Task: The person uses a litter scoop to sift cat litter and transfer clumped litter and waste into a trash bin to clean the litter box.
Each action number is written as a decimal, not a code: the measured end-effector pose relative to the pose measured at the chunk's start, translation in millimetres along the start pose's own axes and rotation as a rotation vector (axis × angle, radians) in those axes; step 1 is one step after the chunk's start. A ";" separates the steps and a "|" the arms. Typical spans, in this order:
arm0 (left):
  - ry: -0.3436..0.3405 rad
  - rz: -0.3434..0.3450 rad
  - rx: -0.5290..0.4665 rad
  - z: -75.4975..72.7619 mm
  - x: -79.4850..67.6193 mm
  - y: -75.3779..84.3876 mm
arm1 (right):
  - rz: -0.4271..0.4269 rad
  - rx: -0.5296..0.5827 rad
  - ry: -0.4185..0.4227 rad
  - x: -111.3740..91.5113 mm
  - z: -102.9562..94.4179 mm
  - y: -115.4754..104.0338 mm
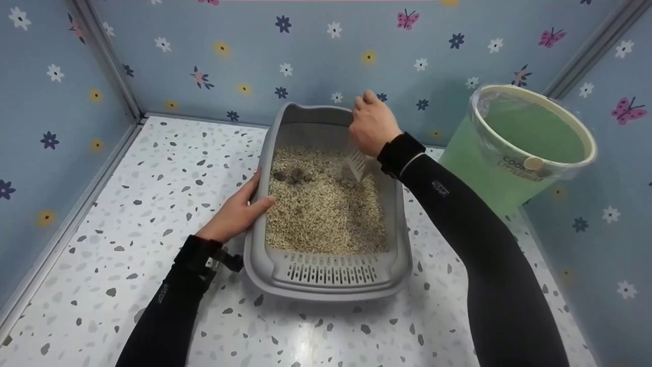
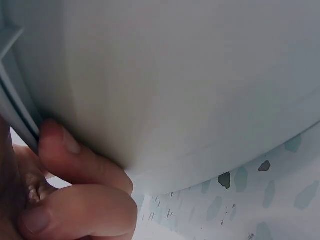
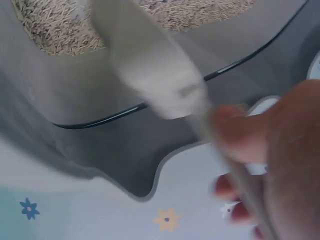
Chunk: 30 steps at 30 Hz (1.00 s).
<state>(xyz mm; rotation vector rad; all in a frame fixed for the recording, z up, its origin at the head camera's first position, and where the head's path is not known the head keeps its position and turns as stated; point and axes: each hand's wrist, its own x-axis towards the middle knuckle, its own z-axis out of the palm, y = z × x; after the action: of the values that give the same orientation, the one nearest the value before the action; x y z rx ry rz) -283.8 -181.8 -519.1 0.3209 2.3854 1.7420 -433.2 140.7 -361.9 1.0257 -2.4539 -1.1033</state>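
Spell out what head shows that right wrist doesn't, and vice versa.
Only head: the left grip holding the side of the litter box, the box's slotted front, and the lined green bin.

Only right wrist: the scoop handle running past the fingers, blurred; in head the hand covers it.

Both: the right grip, the scoop's broad end, pellet litter, part of the box, and the flowered wall.
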 end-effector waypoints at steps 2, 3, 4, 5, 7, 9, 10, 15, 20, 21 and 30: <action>-0.003 -0.004 0.000 -0.6 0.1 0.1 | 0.042 0.041 -0.097 -3.0 -0.6 1.4; -0.003 -0.007 0.000 -0.8 -0.1 0.1 | 0.057 0.054 -0.138 -4.2 -0.6 1.3; -0.003 -0.008 -0.001 -1.1 -0.4 0.4 | 0.073 0.069 -0.170 -4.8 -0.2 0.7; -0.003 -0.010 -0.003 -1.2 -0.9 0.8 | 0.084 0.083 -0.195 -4.8 0.6 -0.2; -0.004 -0.005 -0.007 -1.2 -1.8 2.0 | 0.096 0.098 -0.235 -3.6 2.5 -2.7; -0.003 0.005 -0.006 -1.1 -2.4 2.3 | 0.103 0.099 -0.256 -1.6 4.0 -5.4; -0.004 0.012 -0.007 -1.0 -2.5 2.6 | 0.106 0.102 -0.260 -0.3 4.6 -6.5; -0.001 0.028 -0.001 -0.5 -1.5 2.5 | 0.133 0.138 -0.243 4.0 3.1 -10.2; 0.008 0.016 0.010 -1.1 -0.4 1.9 | 0.139 0.172 -0.223 10.8 -1.4 -13.4; 0.008 0.017 0.010 -1.2 -0.3 1.7 | 0.142 0.177 -0.216 12.2 -1.9 -14.0; 0.002 0.013 -0.009 0.0 -0.5 1.1 | 0.133 0.171 -0.173 22.4 -0.3 -18.5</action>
<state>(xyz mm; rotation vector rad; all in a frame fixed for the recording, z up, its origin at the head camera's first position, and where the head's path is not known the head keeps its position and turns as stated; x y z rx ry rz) -283.2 -181.7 -518.1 0.3341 2.3816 1.7586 -439.9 116.3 -376.4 0.8280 -2.7499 -0.9910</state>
